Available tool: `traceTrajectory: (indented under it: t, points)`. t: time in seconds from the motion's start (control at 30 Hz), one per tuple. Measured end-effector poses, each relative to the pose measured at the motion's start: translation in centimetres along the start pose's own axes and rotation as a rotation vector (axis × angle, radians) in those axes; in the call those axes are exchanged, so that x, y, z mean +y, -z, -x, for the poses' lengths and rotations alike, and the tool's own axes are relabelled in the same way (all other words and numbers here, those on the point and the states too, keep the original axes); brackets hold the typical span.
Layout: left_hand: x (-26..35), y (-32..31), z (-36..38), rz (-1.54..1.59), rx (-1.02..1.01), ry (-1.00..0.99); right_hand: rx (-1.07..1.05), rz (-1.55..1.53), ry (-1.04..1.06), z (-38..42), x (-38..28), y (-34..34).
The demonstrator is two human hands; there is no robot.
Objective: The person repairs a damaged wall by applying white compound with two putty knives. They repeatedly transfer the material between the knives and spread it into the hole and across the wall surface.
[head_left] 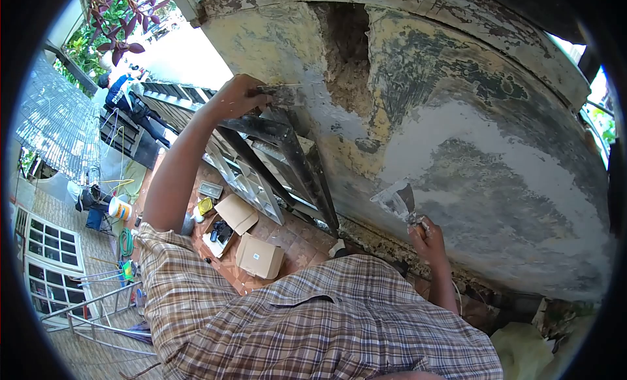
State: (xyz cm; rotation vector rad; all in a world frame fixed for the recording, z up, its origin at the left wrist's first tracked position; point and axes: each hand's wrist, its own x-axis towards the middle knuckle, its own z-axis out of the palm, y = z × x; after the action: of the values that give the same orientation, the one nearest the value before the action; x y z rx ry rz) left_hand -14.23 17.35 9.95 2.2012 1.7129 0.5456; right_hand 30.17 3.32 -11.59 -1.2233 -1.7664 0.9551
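Spreading pale filler over a weathered wall, with the putty knife [400,200] held blade-up against the plaster.

Right hand [424,239] is closed round the knife's handle, low on the wall [496,151]; the blade, smeared with wet filler, lies flat on the surface. The blade is judged thin, light and springy, best gripped at the handle, which may be slick with paste. Left hand [243,96] is clenched on the top edge of a dark metal frame [287,158], braced beside a crumbled hole [349,60]. Cardboard boxes [258,256] lie below; one carries a small label, too small to read.
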Motion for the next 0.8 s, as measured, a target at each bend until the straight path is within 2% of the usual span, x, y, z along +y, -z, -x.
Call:
traceTrajectory:
  t: [0.07,0.2,0.37,0.47,0.67,0.8]
  points:
    - [-0.3,-0.3,-0.7,-0.123,-0.056,0.008,-0.013,-0.006,-0.015,-0.1,-0.2,-0.1]
    - [0.0,-1.0,-1.3,-0.127,-0.055,-0.034,-0.031,0.021,-0.029,-0.4,0.2,-0.3]
    - [0.4,-1.2,-1.4,-0.182,-0.060,0.045,-0.035,0.013,-0.041,-0.4,0.4,-0.7]
    - [-0.7,-1.7,-1.4,-0.168,0.039,-0.045,-0.039,0.016,-0.036,-0.4,0.6,-0.9]
    - [-2.3,-0.8,-1.2,-0.065,0.040,-0.097,-0.039,0.000,-0.034,-0.3,0.1,-1.0]
    - [-1.9,-0.5,-1.1,-0.006,0.030,-0.025,-0.028,-0.010,-0.019,-0.2,0.5,-1.1]
